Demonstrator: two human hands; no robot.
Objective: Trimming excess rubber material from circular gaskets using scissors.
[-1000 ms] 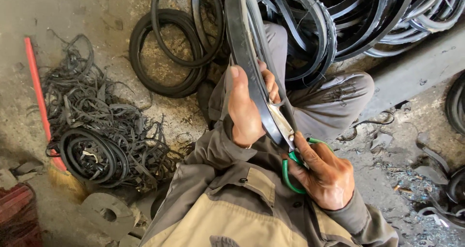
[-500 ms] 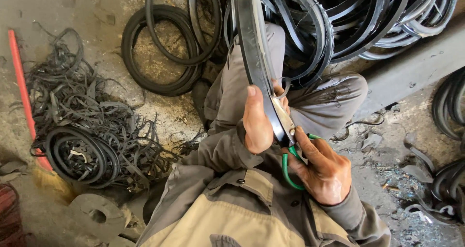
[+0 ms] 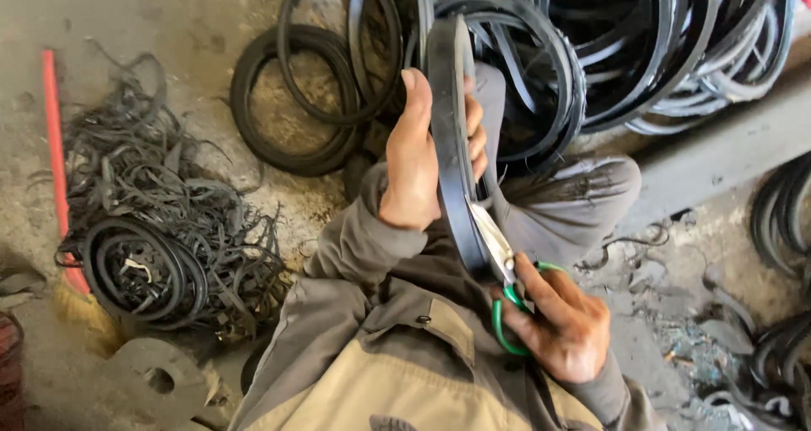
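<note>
Rubber scraps (image 3: pixel 160 228) sit unmoved at left. At centre, the left hand (image 3: pixel 418 156) has slid higher up the black rubber band (image 3: pixel 448 127), fingers clenched round it. Lower right, the right hand (image 3: pixel 562 325) grips green-handled scissors (image 3: pixel 498 253), further along the cut; the blade tips are hidden behind the band.

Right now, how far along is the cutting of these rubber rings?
Done: a heap of cut rubber strips lies on the floor. In hand: the left hand holds a black rubber ring while the right hand works green-handled scissors along it. Left: a big pile of uncut rings beyond.
</note>
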